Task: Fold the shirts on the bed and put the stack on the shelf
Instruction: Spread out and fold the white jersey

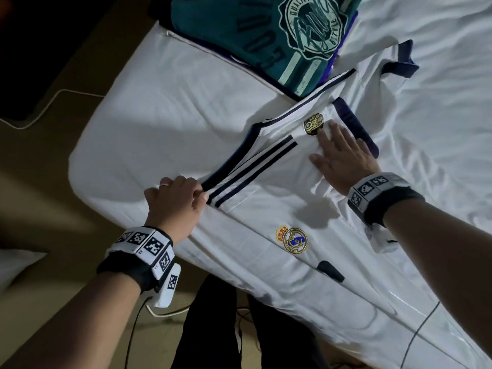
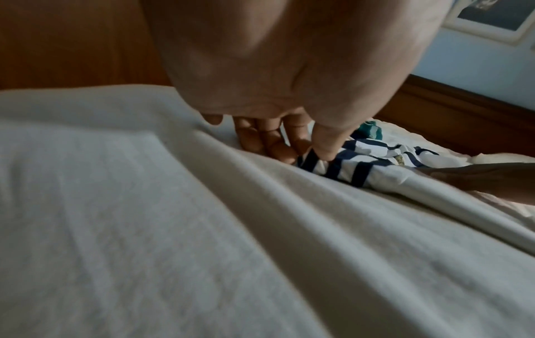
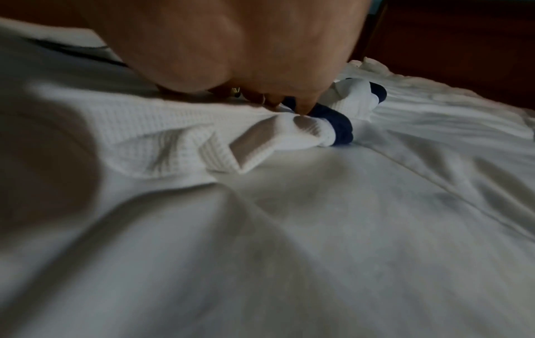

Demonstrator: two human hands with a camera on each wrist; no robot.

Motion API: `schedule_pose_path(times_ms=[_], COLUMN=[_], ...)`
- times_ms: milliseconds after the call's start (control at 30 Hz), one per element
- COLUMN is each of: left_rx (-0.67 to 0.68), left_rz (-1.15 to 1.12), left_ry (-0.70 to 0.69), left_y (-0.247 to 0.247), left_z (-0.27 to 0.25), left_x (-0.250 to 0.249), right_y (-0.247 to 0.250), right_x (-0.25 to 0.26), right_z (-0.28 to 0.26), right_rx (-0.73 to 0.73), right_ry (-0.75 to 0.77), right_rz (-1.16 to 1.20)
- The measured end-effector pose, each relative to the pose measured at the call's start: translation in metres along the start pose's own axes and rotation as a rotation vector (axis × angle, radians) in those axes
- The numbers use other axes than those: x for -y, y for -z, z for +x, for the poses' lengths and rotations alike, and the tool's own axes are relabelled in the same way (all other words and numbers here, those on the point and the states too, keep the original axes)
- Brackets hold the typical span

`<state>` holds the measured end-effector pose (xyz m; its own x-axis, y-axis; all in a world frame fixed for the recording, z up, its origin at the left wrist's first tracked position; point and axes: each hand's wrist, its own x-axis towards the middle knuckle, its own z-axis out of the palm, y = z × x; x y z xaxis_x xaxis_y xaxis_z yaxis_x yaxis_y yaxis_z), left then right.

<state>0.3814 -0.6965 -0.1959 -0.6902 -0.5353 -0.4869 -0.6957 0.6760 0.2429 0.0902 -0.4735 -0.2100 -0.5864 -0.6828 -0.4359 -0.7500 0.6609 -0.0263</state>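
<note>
So I've got the white jersey (image 1: pixel 266 209) spread out on the bed (image 1: pixel 149 102), lying across the corner nearest me, crest side up. My left hand (image 1: pixel 175 201) is at the jersey's left edge, thumb and fingers pinched tight on the sleeve (image 1: pixel 255 158) right where the dark stripes run, and that sleeve is folded in over the chest. From the left wrist view you can see my fingertips (image 2: pixel 324 151) clamped on the striped fabric (image 2: pixel 356 169), with the bedsheet bunched up in front of the camera. My right hand (image 1: pixel 343 155) has no grip on anything; it's flat, fingers spread and straight, pressing down on the jersey just below the collar (image 1: pixel 354 123), next to the small gold badge (image 1: pixel 313 124). The right wrist view is mostly a blur of white cloth, but it does show my fingertips (image 3: pixel 304 107) touching the navy collar trim (image 3: pixel 333 121). Past the jersey's collar end, further up the bed, sits the teal shirt (image 1: pixel 279 35) with the round printed logo, folded and lying on top of other folded clothes. The club crest (image 1: pixel 292 239) sits on the jersey between my two wrists.
</note>
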Motion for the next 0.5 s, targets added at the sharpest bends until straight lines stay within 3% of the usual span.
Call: schedule_pose_path(times_ms=[67, 133, 233, 300, 400, 500], left_rx=[-0.102, -0.205, -0.163, -0.054, 0.054, 0.056], left_rz=[-0.05, -0.055, 0.085, 0.161, 0.205, 0.228], left_ry=[-0.04, -0.211, -0.494, -0.5, -0.42, -0.415], left_y=[0.003, 0.002, -0.008, -0.02, -0.034, -0.038], left_z=[-0.005, -0.013, -0.015, -0.009, 0.001, 0.006], left_x=[-0.011, -0.029, -0.059, -0.067, -0.063, -0.058], right_y=[0.004, 0.004, -0.001, -0.008, -0.014, -0.012], right_x=[0.002, 0.001, 0.001, 0.003, -0.011, -0.026], right_z=[-0.007, -0.017, -0.03, -0.035, -0.029, -0.018], right_rx=[-0.075, -0.216, -0.377, -0.289, -0.041, 0.006], right_ry=[0.0, 0.038, 0.128, 0.133, 0.068, 0.105], right_rz=[0.054, 0.063, 0.044, 0.018, -0.001, 0.015])
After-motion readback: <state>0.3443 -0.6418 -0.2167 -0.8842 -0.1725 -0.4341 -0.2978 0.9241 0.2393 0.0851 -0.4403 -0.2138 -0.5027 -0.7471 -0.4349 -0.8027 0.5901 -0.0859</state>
